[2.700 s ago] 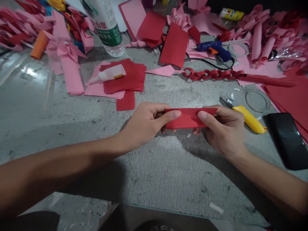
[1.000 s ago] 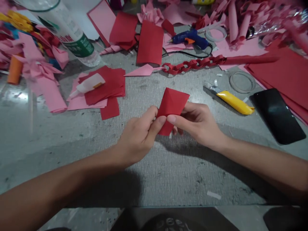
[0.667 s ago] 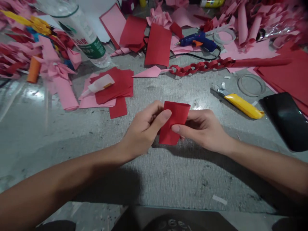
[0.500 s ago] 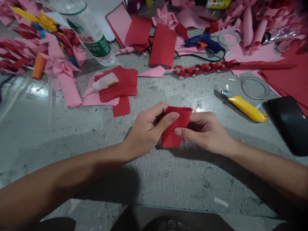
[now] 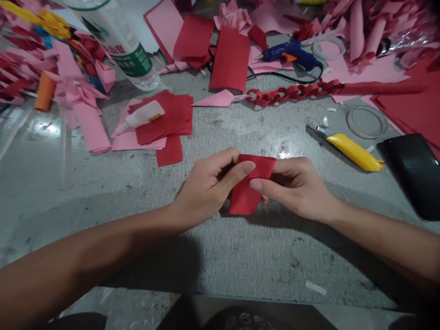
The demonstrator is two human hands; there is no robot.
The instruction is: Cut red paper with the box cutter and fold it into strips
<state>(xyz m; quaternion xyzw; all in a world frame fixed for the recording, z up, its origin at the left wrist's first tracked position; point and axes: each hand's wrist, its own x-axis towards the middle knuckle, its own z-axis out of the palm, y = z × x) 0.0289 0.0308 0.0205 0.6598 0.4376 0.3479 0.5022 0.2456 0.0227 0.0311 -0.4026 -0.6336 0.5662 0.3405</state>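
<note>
As left hand (image 5: pixel 213 185) and right hand (image 5: pixel 299 189) pinch red paper (image 5: pixel 244 199) toward the worktop's (image 5: pixel 247 261) near edge, its loop has flattened, likely creasing.

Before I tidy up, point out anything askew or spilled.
The small white bottle lies on its side atop paper instead of standing, though no spill shows. A white scrap litters the near side of the tabletop.

Dim, cool light leaves the tabletop (image 5: pixel 223 256) grey. White glare breaks on it at far left, with a smaller gleam just beyond the right hand (image 5: pixel 292 190). Soft shadows lie beneath the left forearm (image 5: pixel 103 245) and right forearm (image 5: pixel 381 233). Crumpled pink paper (image 5: pixel 392 20) looks soft near the darkened upper right corner; the edges appear stretched.
</note>
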